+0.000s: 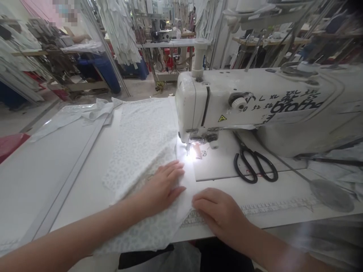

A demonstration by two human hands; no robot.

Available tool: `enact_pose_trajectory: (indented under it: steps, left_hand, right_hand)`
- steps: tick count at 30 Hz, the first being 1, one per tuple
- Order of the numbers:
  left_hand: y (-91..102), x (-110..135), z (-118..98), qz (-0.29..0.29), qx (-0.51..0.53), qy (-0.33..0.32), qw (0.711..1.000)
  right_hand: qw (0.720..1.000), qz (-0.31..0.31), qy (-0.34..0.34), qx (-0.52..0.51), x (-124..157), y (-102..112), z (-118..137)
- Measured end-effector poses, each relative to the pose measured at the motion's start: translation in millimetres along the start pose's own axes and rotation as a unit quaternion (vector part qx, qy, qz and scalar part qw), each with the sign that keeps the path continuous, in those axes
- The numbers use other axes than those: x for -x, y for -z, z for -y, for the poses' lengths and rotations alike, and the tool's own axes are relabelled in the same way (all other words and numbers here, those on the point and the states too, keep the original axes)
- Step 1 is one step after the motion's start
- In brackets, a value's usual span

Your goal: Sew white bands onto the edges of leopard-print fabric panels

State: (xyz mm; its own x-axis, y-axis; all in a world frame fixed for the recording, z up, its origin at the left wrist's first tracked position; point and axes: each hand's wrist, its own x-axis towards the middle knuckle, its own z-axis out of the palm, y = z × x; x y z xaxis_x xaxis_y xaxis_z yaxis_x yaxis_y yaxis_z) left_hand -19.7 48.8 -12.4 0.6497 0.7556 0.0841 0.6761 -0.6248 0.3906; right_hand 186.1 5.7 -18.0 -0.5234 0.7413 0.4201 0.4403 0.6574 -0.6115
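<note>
A sewing machine [255,102] stands at the surface's [42,170] far right. White fabric [141,151] runs from the near edge to its needle. Our left hand [161,187] presses flat on it; our right hand [221,215], fingers curled, pins its edge. Scissors [253,162] lie beside the machine.

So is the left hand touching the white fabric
Touching. The head view shows the left hand lying flat, palm down, on the white fabric just before the sewing machine needle.
</note>
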Motion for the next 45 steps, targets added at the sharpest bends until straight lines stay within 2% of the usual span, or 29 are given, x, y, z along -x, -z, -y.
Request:
enact_pose_trajectory:
  steps: [13,19,22,25,29,35,38,41,43,45]
  left_hand:
    - [20.2,-51,48,-0.022,-0.027,-0.028,0.999]
    - [31.0,-77,72,-0.047,-0.044,-0.008,0.998]
    - [31.5,-76,68,-0.061,-0.044,-0.027,0.997]
    - [23.1,-59,47,-0.055,0.013,-0.028,0.998]
    - [11.0,-37,29,-0.035,0.094,-0.050,0.994]
    - [15.5,-36,36,0.001,0.078,-0.097,0.992]
    - [18.6,-37,35,0.010,0.069,-0.102,0.992]
    - [19.1,-37,34,0.013,0.065,-0.098,0.993]
    - [18.5,-37,34,0.014,0.064,-0.096,0.993]
    - [17.5,-37,36,0.012,0.064,-0.095,0.993]
  right_hand:
    - [0.999,0.009,-0.033,0.019,-48,3,-39]
    - [0.996,-0.002,-0.014,0.090,-66,0,-60]
    - [0.990,0.003,0.015,0.142,-70,0,-67]
    - [0.985,0.017,0.036,0.171,-71,2,-71]
    - [0.988,0.044,0.068,0.132,-71,6,-74]
    - [0.991,0.076,0.089,0.066,-65,12,-75]
    - [0.995,0.039,0.083,0.038,-61,16,-75]
    - [0.999,0.000,0.031,0.043,-57,18,-75]
    - [0.998,0.001,0.014,0.066,-56,18,-75]
    - [0.996,0.007,0.026,0.087,-55,17,-75]
